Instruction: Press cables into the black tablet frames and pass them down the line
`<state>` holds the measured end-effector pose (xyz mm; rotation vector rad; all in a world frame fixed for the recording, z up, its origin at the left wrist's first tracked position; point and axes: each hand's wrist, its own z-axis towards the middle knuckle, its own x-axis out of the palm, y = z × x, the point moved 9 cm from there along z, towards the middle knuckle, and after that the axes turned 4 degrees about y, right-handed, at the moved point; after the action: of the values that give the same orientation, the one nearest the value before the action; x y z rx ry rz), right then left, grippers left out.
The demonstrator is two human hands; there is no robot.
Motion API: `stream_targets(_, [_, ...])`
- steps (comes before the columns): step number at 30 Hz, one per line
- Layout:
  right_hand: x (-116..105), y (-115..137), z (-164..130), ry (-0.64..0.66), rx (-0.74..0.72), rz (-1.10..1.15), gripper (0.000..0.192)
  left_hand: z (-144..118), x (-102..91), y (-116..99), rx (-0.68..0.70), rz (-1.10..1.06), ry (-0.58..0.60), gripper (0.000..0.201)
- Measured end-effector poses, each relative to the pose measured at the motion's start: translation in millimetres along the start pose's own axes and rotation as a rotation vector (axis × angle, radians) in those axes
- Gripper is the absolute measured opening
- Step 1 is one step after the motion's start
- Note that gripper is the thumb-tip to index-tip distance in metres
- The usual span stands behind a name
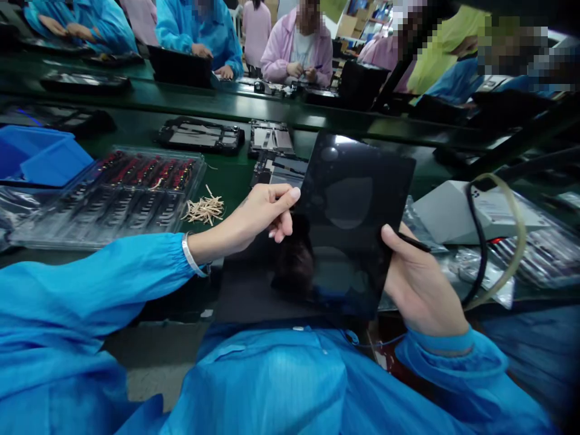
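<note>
Blue smock (pixel 272 380) nearest, filling the bottom of the view, folds bunched at the lap. Just beyond it, a glossy dark panel (pixel 347 238) tilted up between the two hands, pale rounded patches on its face. Right hand (pixel 421 281) grips the panel's right edge, thumb on the front; a slim black tool (pixel 415 243) juts out beside that thumb. Left hand (pixel 254 211), white band (pixel 191 257) at the wrist, is at the panel's left edge, thumb extended over curled fingers; cannot tell whether it pinches anything.

Left of the panel, on the green bench (pixel 233 172): a loose heap of pale thin strips (pixel 206 209), then a clear compartment tray (pixel 58 243) with red and black wires (pixel 172 175) in its far part. Blue bin (pixel 54 169) at its far left. To the right: yellowish tube (pixel 519 241) looping near a grey box (pixel 480 208), clear plastic bags (pixel 484 272) alongside.

Behind the panel, an opened black device (pixel 199 134). Across the line, a person in a pink jacket (pixel 296 51), and one in blue (pixel 199 36).
</note>
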<state>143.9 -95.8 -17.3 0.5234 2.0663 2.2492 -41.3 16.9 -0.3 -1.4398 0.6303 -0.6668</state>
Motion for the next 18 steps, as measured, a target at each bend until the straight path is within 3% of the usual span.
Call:
stream_targets(8, [-3, -16, 7, 0.014, 0.049, -0.024, 0.033, 5, -2.9, 14, -0.124, -0.026, -0.041, 0.037])
stream_targets(18, [4, 5, 7, 0.092, -0.093, -0.175, 0.030, 4, -3.0, 2, -0.064, 0.007, -0.009, 0.036])
